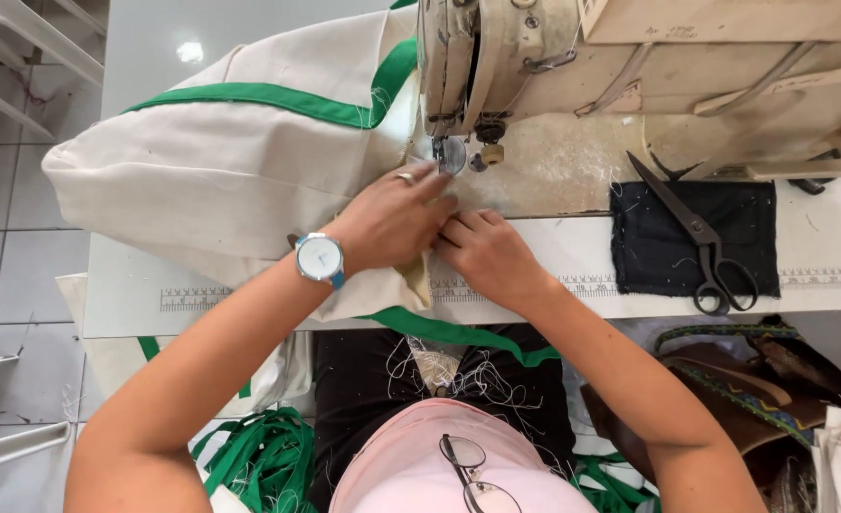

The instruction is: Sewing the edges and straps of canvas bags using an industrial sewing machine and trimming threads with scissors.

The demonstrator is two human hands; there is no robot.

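Cream fabric (221,180) with green trim (278,98) lies across the upper left of the counter (572,271), its near edge folded at the centre of the frame just below the sewing machine (496,57). The left hand (389,220) presses flat on that fold with fingers spread, while the right hand (489,255) pinches the same edge beside it. Black scissors (700,237) rest on a dark cloth (648,252) at the right.

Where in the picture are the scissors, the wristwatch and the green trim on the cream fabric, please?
scissors (700,231): head view, on the pivot where the blades cross.
wristwatch (320,257): head view, on the white dial.
green trim (268,96): head view, on the band across the cream fabric.
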